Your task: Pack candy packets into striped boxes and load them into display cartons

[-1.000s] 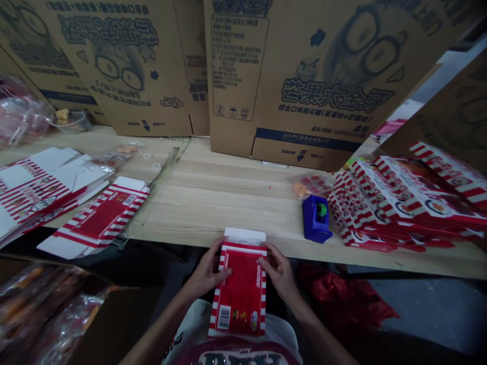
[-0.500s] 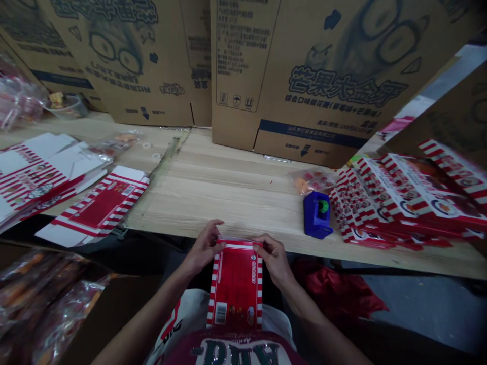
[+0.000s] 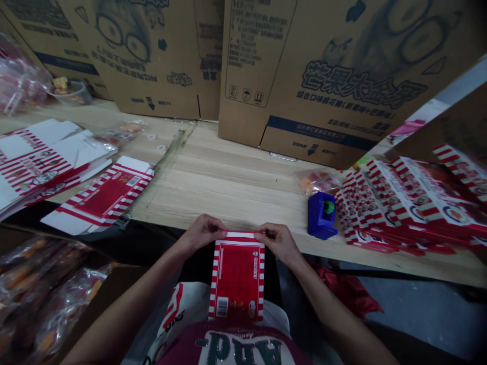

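Note:
A red carton with red-and-white striped edges (image 3: 238, 276) rests against my body below the table's front edge, its barcode near the lower end. My left hand (image 3: 203, 234) pinches the carton's top left corner between thumb and fingers. At the top right corner, my right hand (image 3: 278, 242) grips in the same way. The top edge between the hands looks folded over. Whatever is inside the carton is hidden.
A blue tape dispenser (image 3: 321, 215) stands beside stacked striped cartons (image 3: 403, 203) on the right. Flat cartons (image 3: 108, 192) lie at left. Large cardboard boxes (image 3: 304, 76) line the back. Bagged snacks (image 3: 53, 299) fill an open box lower left.
The white flap strip at the carton's top has been turned down, and a striped edge now shows there. Both hands have closed more tightly at the corners. The view has shifted slightly.

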### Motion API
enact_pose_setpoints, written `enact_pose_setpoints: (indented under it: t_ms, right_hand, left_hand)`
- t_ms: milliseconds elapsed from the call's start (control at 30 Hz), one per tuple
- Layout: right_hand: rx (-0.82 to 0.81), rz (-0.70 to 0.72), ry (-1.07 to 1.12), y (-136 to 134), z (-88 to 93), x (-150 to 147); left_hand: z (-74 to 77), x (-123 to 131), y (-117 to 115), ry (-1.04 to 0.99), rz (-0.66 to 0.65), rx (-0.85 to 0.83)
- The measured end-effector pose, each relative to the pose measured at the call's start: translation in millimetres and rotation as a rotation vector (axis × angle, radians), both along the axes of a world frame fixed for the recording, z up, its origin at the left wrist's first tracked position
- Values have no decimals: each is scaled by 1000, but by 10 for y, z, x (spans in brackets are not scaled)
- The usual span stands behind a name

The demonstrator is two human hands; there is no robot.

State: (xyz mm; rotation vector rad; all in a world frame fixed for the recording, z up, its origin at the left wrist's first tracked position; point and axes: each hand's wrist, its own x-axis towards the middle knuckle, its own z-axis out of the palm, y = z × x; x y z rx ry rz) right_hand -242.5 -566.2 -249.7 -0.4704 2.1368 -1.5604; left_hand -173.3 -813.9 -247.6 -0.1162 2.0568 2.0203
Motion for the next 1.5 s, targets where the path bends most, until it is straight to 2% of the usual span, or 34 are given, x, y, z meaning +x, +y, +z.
enact_pose_setpoints:
  t_ms: [100, 267, 400, 467, 533, 600, 667, 733, 767, 800, 900, 933, 967, 1067, 1200, 1367, 1500]
  right_hand:
    - [-16, 31, -36, -41, 61, -72]
    - [-67, 80, -46, -18, 80, -94]
    - [-28, 117, 117, 65, 89, -13]
    - [-40, 83, 245, 87, 57, 119]
    - [-67, 1, 342, 81, -6, 310]
    - [-87, -86, 360, 63, -88, 493]
    - [-105, -102, 304, 85, -165, 585]
    - [-127, -132, 241, 217, -210, 534]
    - [-133, -221, 244, 338, -217, 455]
    - [-128, -369, 277, 492, -214, 346]
    - [-6, -942, 445, 1048, -193, -77]
    - [47, -1048, 458, 1216, -194, -220]
    - [86, -1090, 445, 1355, -203, -349]
    - [89, -1041, 361, 1550, -267, -607]
    - [-8, -1070, 320, 1475, -375, -700]
    - [-133, -1176, 328, 1361, -494, -585]
    - [-177, -1187, 366, 1313, -629, -360]
  left_hand:
    - [73, -104, -52, -33, -75, -6]
    - [155, -149, -74, 58, -180, -152]
    - [203, -45, -20, 226, -228, -298]
    - [146, 52, 63, 316, -176, -330]
    - [15, 158, 177, 363, -44, -298]
    - [-160, 248, 301, 308, 137, -159]
    - [-324, 296, 407, 128, 287, 69]
    - [-430, 301, 482, -79, 357, 274]
    - [-455, 290, 508, -155, 357, 335]
    - [-463, 275, 527, -199, 347, 366]
    - [-422, 219, 560, -159, 319, 333]
    - [-401, 201, 567, -127, 312, 307]
    - [-382, 185, 573, -103, 301, 288]
    - [-350, 152, 588, -83, 283, 303]
    - [-332, 136, 594, -104, 317, 301]
    - [-282, 134, 580, -192, 277, 310]
    - [-268, 123, 583, -171, 253, 315]
